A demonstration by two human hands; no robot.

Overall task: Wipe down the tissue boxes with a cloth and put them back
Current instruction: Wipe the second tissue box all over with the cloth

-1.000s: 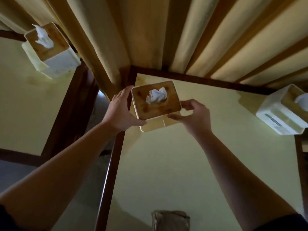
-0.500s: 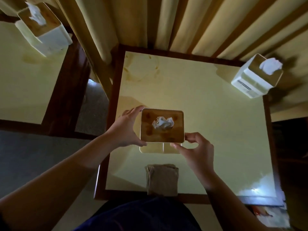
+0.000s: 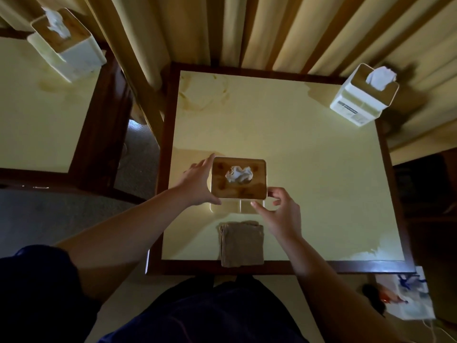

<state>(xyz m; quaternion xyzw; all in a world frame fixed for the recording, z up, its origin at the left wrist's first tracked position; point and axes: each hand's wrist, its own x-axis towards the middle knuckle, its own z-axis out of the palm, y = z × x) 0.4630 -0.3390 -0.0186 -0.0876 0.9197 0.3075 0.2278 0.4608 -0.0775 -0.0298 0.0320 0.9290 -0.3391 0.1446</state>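
- Cream square tissue box w/ brown wooden lid [image 3: 239, 180] sits on pale yellow tabletop w/ dark wood rim [image 3: 309, 169], near front-centre; white tissue pokes from lid hole.
- Left hand [image 3: 197, 183] grips box's left side, fingers along the edge, thumb at front corner.
- Right hand [image 3: 280, 211] at box's front-right corner, fingers curled, thumb touching front wall.
- Folded brown cloth [image 3: 241, 243] lies just in front of box, at table's near edge.
- 2nd white tissue box [image 3: 363, 95] at far-right corner.
- 3rd cream tissue box [image 3: 66, 44] on neighbouring table to the left.
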